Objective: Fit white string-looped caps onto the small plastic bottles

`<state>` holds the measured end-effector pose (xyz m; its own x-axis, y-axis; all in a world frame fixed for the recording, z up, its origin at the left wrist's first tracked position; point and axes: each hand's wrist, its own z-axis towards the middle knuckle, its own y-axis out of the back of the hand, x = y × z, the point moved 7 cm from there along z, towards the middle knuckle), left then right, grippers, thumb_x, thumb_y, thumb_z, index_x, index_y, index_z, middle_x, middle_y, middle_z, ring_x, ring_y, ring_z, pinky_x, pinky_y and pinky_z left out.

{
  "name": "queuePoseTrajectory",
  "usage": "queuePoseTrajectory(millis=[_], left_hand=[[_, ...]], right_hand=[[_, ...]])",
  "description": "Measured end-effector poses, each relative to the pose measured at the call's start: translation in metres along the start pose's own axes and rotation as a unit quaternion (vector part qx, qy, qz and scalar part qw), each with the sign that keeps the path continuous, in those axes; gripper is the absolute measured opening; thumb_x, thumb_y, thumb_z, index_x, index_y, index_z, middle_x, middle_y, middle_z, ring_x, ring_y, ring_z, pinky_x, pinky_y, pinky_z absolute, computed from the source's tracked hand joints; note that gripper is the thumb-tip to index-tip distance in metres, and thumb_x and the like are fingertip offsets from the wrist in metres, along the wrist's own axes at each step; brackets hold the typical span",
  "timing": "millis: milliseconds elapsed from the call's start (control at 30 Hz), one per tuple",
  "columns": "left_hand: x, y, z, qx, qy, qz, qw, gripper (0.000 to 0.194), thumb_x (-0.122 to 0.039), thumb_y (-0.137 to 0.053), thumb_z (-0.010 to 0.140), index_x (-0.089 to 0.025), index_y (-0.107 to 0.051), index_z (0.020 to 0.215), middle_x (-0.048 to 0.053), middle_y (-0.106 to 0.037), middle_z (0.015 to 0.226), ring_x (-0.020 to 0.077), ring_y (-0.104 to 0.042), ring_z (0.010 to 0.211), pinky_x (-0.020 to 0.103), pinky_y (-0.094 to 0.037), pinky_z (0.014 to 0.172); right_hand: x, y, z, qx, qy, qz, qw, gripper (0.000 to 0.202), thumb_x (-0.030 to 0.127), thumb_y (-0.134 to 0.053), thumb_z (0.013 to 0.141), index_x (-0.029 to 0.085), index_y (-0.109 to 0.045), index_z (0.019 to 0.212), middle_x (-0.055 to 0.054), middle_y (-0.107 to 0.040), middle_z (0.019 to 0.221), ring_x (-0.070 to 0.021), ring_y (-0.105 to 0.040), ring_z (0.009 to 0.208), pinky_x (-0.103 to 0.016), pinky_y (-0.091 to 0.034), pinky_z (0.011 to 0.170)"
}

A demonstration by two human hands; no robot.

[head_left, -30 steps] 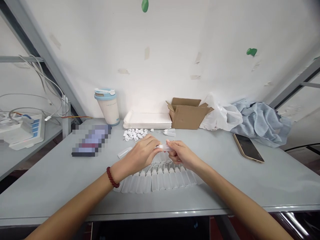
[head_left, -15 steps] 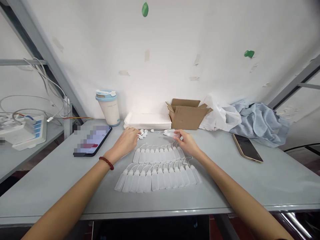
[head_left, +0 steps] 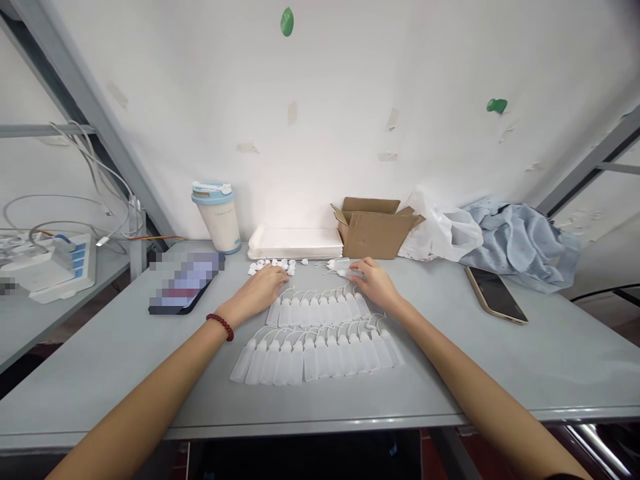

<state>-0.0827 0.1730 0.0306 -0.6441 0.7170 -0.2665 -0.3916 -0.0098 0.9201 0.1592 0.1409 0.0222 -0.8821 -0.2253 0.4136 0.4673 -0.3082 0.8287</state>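
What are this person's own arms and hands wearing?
The left hand is ungloved, and a dark red bracelet of small round beads circles that wrist. The right hand is ungloved too, with nothing worn at the wrist. Both forearms are bare; a dark edge at the right arm's lower end may be a sleeve.

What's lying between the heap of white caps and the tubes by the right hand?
In the head view, a single white cap lies between the heap and the tubes, with gray tabletop showing around it.
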Motion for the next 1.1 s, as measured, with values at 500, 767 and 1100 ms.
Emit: queuePoseTrajectory(millis=[500, 767, 1100], left_hand=[[-0.003, 0.002, 0.000, 0.027, 0.015, 0.050, 0.998, 0.030, -0.010, -0.038, 0.085, -0.014, -0.066, 0.096, 0.012, -0.065, 0.096, 0.0270, -0.056, 0.095, 0.039, -0.046, 0.082], [-0.007, 0.011, 0.001, -0.006, 0.032, 0.053, 0.998, 0.022, -0.016, -0.043, 0.082, -0.014, -0.060, 0.096, 0.012, -0.062, 0.093, 0.0282, -0.054, 0.094, 0.039, -0.046, 0.078], [-0.016, 0.014, 0.000, -0.020, 0.020, 0.045, 0.999, 0.018, -0.015, -0.043, 0.082, -0.016, -0.059, 0.092, 0.010, -0.062, 0.092, 0.0270, -0.053, 0.093, 0.039, -0.045, 0.078]], right_hand=[[-0.006, -0.002, 0.004, -0.013, -0.017, 0.048, 0.999, 0.013, 0.008, -0.055, 0.079, 0.014, -0.062, 0.087, -0.007, -0.060, 0.091, -0.0145, -0.060, 0.072, -0.027, -0.050, 0.068], [0.003, 0.011, 0.004, -0.021, -0.035, 0.059, 0.997, 0.012, 0.011, -0.049, 0.079, 0.014, -0.061, 0.082, -0.009, -0.062, 0.089, -0.0158, -0.060, 0.076, -0.027, -0.048, 0.066], [0.025, 0.025, -0.019, 0.264, -0.053, 0.041, 0.962, 0.027, 0.030, -0.057, 0.070, 0.018, -0.046, 0.049, 0.003, -0.042, 0.048, -0.0078, -0.034, 0.043, -0.022, -0.022, 0.040]])
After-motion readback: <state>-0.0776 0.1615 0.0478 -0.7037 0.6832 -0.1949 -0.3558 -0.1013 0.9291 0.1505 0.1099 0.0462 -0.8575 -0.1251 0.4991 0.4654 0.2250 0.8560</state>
